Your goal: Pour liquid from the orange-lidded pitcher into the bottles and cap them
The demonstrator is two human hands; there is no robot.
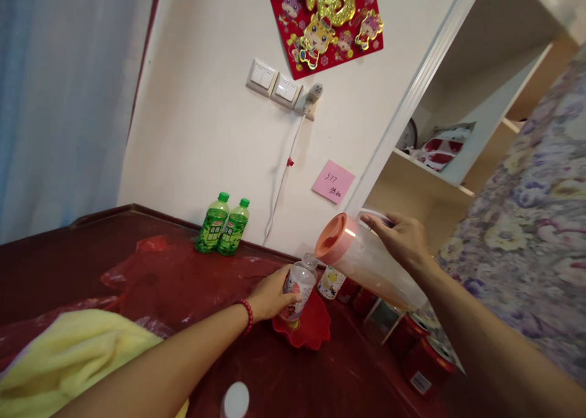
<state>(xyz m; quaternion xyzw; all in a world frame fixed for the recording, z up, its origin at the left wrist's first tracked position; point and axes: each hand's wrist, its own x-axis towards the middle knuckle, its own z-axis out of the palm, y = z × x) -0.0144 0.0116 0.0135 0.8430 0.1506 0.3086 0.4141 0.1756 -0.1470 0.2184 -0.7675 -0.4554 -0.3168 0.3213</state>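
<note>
My left hand (pixel 274 293), with a red bead bracelet at the wrist, is wrapped round a clear bottle (pixel 300 293) with a printed label. The bottle's mouth is uncapped, and it stands over a red scalloped dish (pixel 315 326). My right hand (pixel 405 235) grips the handle of a translucent pitcher (pixel 370 265) with an orange-pink lid. The pitcher is tilted left, its spout right at the bottle's mouth. Brownish liquid lies along the pitcher's lower side. Whether liquid is flowing is hard to make out.
Two green bottles (pixel 222 226) stand by the wall. A yellow towel (pixel 86 357) lies at the left, a white cap (pixel 235 399) at the front. Red cans (pixel 428 363) and a patterned cup (pixel 331 282) line the right side. A red plastic bag (pixel 169 277) is spread on the table.
</note>
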